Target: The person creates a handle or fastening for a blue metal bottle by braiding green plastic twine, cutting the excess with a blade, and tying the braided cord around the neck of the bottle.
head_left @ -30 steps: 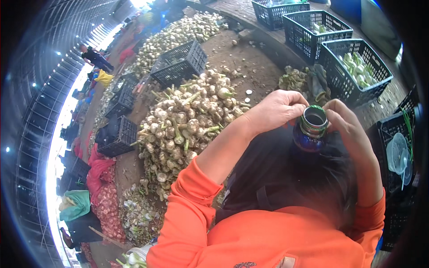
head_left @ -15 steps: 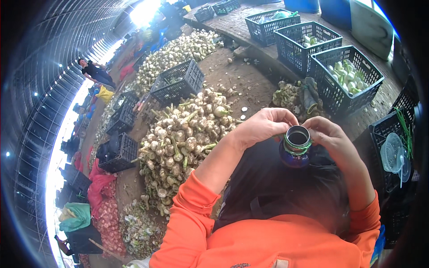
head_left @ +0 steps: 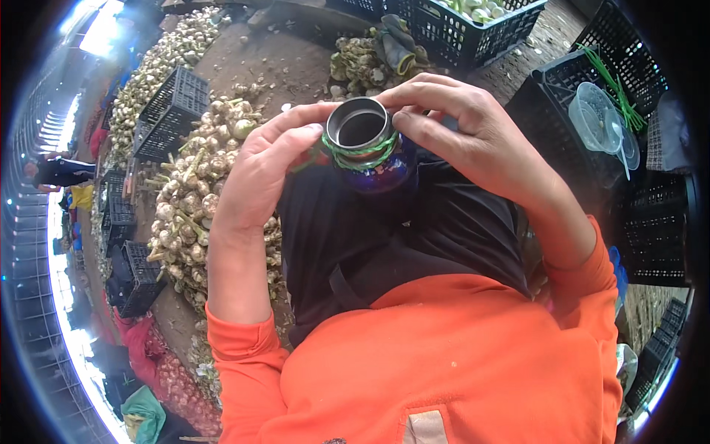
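A dark blue jar (head_left: 373, 170) with a metal rim sits upright over my black-trousered lap, a green cord (head_left: 361, 152) wound round its neck. My left hand (head_left: 277, 152) has thumb and fingers closed at the neck's left side, on the cord. My right hand (head_left: 458, 133) curves round the neck's right side, thumb and forefinger pinched at the cord; some fingertips are hidden behind the jar. Beyond my left forearm lies a pile of garlic bulbs (head_left: 194, 207) with stalks.
Black crates stand left (head_left: 170, 111) and upper right (head_left: 473, 37). A grey-green glove (head_left: 399, 48) lies by bulbs ahead. At right, plastic tubs (head_left: 595, 118) and green ties (head_left: 617, 92) rest on a crate. A person (head_left: 65, 172) stands far left, near pink mesh sacks (head_left: 181, 385).
My view has tilted and turned, so the surroundings shift up and left. The jar and both hands appear further left and higher; my right hand now reaches further over the jar's neck.
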`<state>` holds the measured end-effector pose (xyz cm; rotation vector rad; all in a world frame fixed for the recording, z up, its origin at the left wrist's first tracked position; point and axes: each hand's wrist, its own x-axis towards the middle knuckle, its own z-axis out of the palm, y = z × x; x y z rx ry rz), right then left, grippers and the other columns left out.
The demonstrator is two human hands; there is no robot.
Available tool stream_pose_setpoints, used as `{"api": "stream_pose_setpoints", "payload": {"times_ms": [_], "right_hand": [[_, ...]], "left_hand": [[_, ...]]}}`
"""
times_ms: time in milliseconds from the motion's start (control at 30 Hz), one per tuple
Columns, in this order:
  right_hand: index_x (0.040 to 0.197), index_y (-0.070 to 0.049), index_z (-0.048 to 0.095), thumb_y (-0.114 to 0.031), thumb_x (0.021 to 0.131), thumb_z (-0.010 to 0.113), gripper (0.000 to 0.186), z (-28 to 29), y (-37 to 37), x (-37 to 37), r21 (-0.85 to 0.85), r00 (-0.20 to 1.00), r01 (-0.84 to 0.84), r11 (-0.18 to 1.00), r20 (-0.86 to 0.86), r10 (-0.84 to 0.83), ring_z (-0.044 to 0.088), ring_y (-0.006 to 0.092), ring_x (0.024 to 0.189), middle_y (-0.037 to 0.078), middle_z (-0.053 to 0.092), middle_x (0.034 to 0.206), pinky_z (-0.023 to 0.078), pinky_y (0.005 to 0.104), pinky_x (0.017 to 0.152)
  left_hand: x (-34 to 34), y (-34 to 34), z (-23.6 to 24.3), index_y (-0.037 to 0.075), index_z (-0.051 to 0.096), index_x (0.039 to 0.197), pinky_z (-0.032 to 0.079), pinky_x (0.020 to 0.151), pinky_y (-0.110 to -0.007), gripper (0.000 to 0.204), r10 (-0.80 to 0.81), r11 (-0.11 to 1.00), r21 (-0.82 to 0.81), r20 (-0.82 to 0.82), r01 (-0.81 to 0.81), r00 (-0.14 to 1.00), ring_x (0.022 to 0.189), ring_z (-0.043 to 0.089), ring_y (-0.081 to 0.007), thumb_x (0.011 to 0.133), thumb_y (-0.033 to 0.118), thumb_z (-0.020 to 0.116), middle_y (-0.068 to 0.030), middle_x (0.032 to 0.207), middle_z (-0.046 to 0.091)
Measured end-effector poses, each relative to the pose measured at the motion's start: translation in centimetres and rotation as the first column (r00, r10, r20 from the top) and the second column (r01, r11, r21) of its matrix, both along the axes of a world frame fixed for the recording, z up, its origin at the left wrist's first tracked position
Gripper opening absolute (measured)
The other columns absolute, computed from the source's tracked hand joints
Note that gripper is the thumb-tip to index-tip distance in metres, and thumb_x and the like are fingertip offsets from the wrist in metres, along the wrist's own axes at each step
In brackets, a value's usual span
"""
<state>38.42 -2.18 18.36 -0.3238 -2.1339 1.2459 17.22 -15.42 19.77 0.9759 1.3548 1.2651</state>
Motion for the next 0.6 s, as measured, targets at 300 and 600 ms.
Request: {"api": "stream_pose_setpoints", "payload": {"times_ms": [300, 600], "right_hand": [[0.112, 0.002, 0.063, -0.018, 0.095, 0.06, 0.026, -0.4, -2.6, 0.4, -0.18, 0.996, 0.078, 0.981, 0.06, -0.069, 0.059, 0.0121, 0.096, 0.005, 0.062, 0.103, 0.047, 0.0266, 0.083], [0.111, -0.003, 0.06, -0.011, 0.091, 0.064, 0.022, -1.2, -3.8, 0.7, -0.072, 0.98, 0.196, 0.978, 0.043, -0.193, 0.059, 0.0117, 0.097, 0.004, 0.063, 0.105, 0.047, 0.0268, 0.082]], "left_hand": [[2.9, -0.5, -0.3, 0.006, 0.066, 0.113, 0.041, 0.081, -0.024, 0.03, 0.228, 0.974, 0.019, -0.05, -0.228, 0.972, 0.093, 0.058, -0.0055, 0.091, 0.024, 0.059, 0.0005, 0.103, 0.068], [3.2, -1.0, -0.7, -0.003, 0.06, 0.116, 0.044, 0.089, -0.024, 0.029, 0.167, 0.98, 0.114, 0.006, -0.166, 0.986, 0.096, 0.059, -0.0078, 0.091, 0.008, 0.052, -0.0057, 0.106, 0.065]]}}
